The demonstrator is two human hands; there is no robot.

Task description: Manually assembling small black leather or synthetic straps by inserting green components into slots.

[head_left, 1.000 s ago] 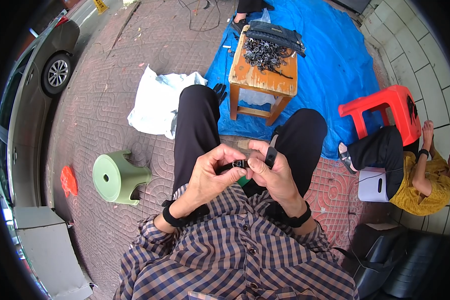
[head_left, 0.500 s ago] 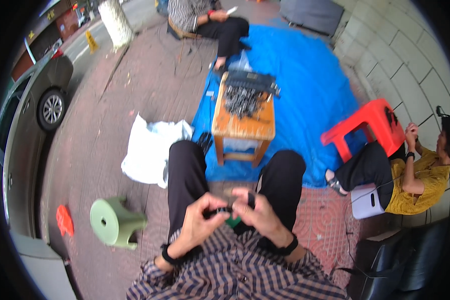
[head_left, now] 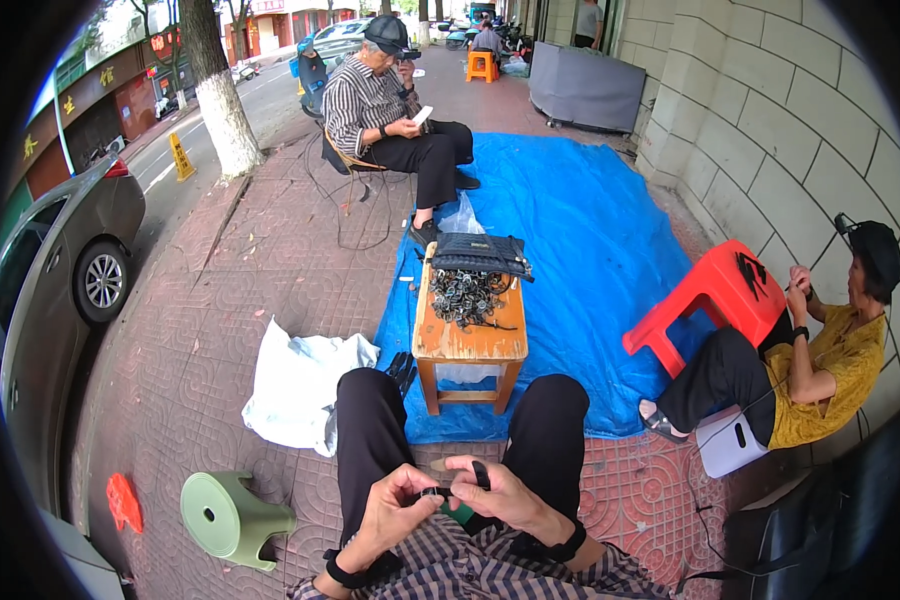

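Note:
Above my lap, my left hand (head_left: 388, 515) and my right hand (head_left: 502, 498) are close together. Thumb and fingers of both pinch a small black strap (head_left: 436, 492) that has a shiny bit on it. A black band (head_left: 481, 475) shows at a finger of my right hand; whether it belongs to the strap I cannot tell. Something green (head_left: 460, 513) shows just below the hands. In front of my knees is a worn wooden stool (head_left: 470, 346), bearing a heap of small metal and black pieces (head_left: 467, 297) and a black woven pouch (head_left: 480, 254).
Blue sheeting (head_left: 590, 240) spreads beneath the stool. A white sack (head_left: 305, 385) and a green plastic stool (head_left: 215, 520) are at my left. A seated person (head_left: 395, 130) is ahead; another (head_left: 820, 370) sits at right beside a red stool (head_left: 710, 300). A car (head_left: 70, 270) stands far left.
The view has tilted up, showing more of the street and the person ahead. Both hands keep their pinch on the black strap, with only slight finger movement.

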